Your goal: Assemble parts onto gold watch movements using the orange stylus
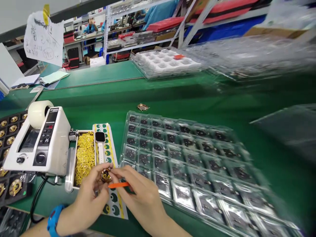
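My left hand (87, 194), a blue band (53, 220) on its wrist, pinches a small round gold-and-black part (106, 175). My right hand (142, 194) is closed around a thin orange tool (118, 185), its exact kind unclear. The right fingertips meet the part's right side; fingers cover much of it. Beneath both hands lies a white sheet (120, 208) with dark green round cut-outs and yellow strips. A narrow box holds many yellow ring-like pieces (85, 154) just left of the hands. Beside it, a white-strapped watch (100, 137) rests on the sheet.
A clear tray (158, 172) with black parts in its pockets spans the right. A white tape dispenser (53, 141) stands left, near a black tray (6, 194) of gold round parts. Behind are a small gold piece (142, 107) and stacked plastic trays (168, 61) on a ledge.
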{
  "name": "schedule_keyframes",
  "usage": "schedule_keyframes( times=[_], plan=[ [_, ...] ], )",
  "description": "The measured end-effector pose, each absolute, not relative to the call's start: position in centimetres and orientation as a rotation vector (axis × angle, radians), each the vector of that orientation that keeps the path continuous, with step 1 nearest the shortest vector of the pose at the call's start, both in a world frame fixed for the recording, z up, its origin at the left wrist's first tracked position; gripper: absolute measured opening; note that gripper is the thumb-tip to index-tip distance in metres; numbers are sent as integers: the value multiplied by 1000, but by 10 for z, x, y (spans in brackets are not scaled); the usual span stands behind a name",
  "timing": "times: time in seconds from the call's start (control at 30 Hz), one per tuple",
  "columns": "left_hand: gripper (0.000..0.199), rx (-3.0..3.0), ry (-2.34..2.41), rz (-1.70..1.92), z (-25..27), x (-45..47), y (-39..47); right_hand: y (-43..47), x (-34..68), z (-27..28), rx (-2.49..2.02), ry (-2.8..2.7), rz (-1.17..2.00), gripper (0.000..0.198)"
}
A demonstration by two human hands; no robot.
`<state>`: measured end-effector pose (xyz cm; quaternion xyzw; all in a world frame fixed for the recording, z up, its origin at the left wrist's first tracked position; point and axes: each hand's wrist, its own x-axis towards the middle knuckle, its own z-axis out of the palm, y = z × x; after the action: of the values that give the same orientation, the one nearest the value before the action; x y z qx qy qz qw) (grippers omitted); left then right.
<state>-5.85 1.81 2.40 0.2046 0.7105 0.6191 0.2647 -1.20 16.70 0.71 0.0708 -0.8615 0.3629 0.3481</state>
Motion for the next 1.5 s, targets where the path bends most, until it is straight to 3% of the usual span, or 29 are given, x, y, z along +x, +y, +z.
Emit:
schedule_keyframes(
  times=[0.23, 0.33, 0.47, 0.63, 0.83, 0.93, 1.03, 1.17, 1.33, 1.5],
  plan=[
    [45, 691, 2005, 1589, 17, -55, 14, 165, -13, 11, 62, -2256, 1224, 16],
    [43, 639, 2048, 1615, 15, -58, 14, 168, -14, 18, 46, -2223, 1566, 16],
    [35, 515, 2014, 1823, 20, -68, 14, 180, -16, 28, -19, -2023, 2063, 20],
    [28, 386, 2167, 2196, 36, -73, 10, 171, -22, 22, -40, -2140, 2177, 23],
    [29, 394, 2146, 2223, 39, -74, 8, 143, -22, 2, 114, -2626, 1474, 18],
    [30, 312, 2063, 2217, 37, -77, 5, 150, -14, 5, 144, -2635, 1354, 19],
    [31, 269, 2025, 2228, 35, -80, 2, 173, -7, 8, 133, -2624, 1179, 18],
    [28, 258, 1945, 2106, 33, -83, 2, 244, -6, 3, -75, -2664, 635, 18],
    [34, 258, 1916, 1984, 35, -84, 3, 351, 6, 8, -288, -2726, 429, 24],
    [37, 220, 1894, 1940, 32, -85, -1, 368, 42, 23, -47, -3005, 410, 20]
  ],
)
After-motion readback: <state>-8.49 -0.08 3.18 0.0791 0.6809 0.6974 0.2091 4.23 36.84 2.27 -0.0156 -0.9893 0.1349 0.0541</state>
